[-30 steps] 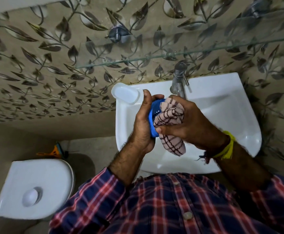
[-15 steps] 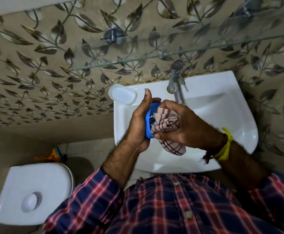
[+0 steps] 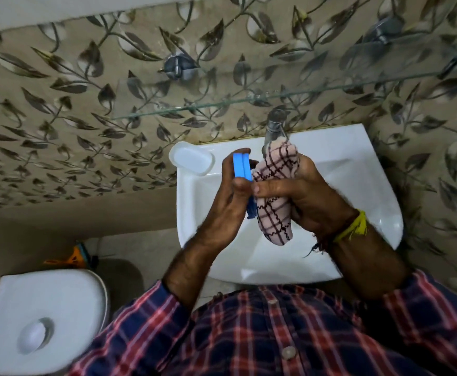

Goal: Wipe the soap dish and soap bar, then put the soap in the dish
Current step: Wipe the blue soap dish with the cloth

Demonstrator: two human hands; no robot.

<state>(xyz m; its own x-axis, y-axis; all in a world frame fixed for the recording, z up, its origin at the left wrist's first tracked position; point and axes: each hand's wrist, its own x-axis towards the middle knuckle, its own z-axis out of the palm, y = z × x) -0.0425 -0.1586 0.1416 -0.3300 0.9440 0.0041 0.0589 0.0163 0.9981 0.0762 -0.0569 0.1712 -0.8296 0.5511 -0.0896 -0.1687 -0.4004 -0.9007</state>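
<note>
- While I stand over the white sink (image 3: 379,213), my left hand (image 3: 228,196) grips the blue soap dish (image 3: 242,167) upright by its edges.
- My right hand (image 3: 303,191) is curled round a bunched checked cloth (image 3: 275,210), which is pressed against the dish.
- At ten o'clock from my hands, the white soap bar (image 3: 192,160) lies on the sink's corner.
- No writing is readable on dish, soap or cloth.
</note>
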